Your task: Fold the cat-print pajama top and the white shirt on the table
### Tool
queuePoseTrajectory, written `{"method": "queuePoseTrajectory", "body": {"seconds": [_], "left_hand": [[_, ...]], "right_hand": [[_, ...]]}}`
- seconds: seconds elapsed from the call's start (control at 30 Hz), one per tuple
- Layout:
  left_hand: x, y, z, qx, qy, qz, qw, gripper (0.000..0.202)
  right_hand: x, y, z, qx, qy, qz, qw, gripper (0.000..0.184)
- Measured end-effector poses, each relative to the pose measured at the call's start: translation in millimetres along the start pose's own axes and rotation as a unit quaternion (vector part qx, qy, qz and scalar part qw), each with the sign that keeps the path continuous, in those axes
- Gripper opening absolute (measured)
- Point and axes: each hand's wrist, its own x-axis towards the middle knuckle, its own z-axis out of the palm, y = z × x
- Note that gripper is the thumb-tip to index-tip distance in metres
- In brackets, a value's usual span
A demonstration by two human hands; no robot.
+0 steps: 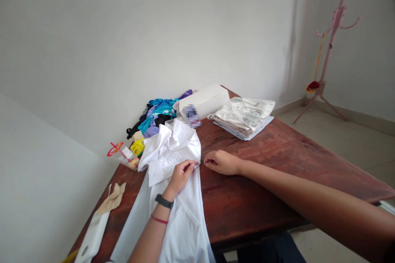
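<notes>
A white shirt [182, 213] lies lengthwise over the table, its collar end at the far side and its lower part running toward me. The upper part is folded and rumpled. My left hand [182, 174], with a dark band on its wrist, rests on the shirt and pinches cloth at its right edge. Just right of that edge, my right hand [222, 162] is close to the tabletop with fingers curled in. A narrow strip of wood shows between it and the shirt; nothing is visible in its fingers.
Behind the shirt are a heap of coloured clothes [157, 115] and a white box [205, 100]. Folded cloths [247, 117] are stacked at the table's [277, 164] back right. A plastic cup [126, 157], yellow packet [138, 146] and white device [94, 234] lie left. A pink stand [331, 43] is beyond.
</notes>
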Motion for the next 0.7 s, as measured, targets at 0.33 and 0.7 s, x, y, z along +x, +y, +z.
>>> {"method": "queuePoseTrajectory", "body": {"seconds": [0.33, 0.7], "left_hand": [[-9, 9, 7.1, 0.088, 0.036, 0.052, 0.994, 0.026], [-12, 9, 13.5, 0.123, 0.079, 0.077, 0.986, 0.023]], "right_hand": [[-1, 2, 4, 0.005, 0.004, -0.010, 1.000, 0.020], [-4, -14, 4, 0.006, -0.030, -0.033, 0.999, 0.022]]}}
